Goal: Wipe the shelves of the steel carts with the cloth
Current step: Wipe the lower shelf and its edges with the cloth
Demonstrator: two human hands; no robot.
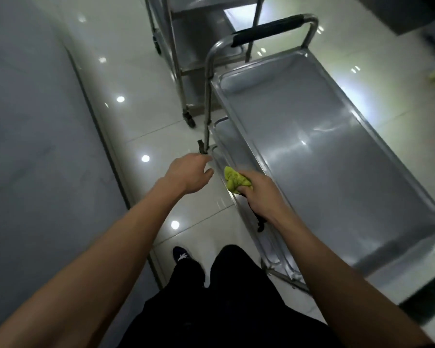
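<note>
Pointing away lengthwise, steel cart (337, 146)

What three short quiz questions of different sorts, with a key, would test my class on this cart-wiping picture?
1. True or false: the right hand grips the green cloth.
2. Multiple choice: the left hand reaches toward A) the black handle grip, B) the low end of the cart's upright post, C) the shoe.
3. Fill the gap: a second steel cart stands ____ the near cart's top shelf.

Key
1. True.
2. B; the picture does not settle whether its fingers touch the post.
3. Beyond, at the handle end.
</note>
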